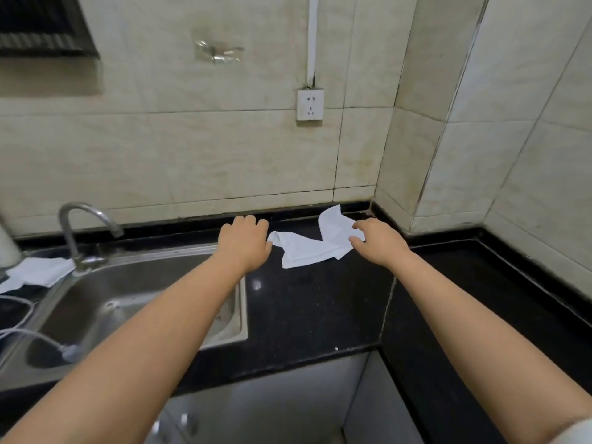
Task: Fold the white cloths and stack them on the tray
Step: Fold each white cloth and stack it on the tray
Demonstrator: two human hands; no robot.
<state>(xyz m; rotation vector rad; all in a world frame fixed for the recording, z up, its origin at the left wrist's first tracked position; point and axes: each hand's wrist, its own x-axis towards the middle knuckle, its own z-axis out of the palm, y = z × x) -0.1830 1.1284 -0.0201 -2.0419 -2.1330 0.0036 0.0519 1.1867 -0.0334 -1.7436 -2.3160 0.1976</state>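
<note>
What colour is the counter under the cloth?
Glossy black counter under the white cloth, head view.

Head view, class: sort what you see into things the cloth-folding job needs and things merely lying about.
Belongs to the job:
- crumpled white cloth on the black counter
- left hand at its left end
- right hand on its right end
- second white cloth left of the tap

Just lying about:
- tap
- sink
- wall socket
- white cable

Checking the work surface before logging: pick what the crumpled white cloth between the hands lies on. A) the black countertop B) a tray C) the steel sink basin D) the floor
A: the crumpled white cloth lies on the black countertop, right of the sink, between the left hand and right hand.
</note>
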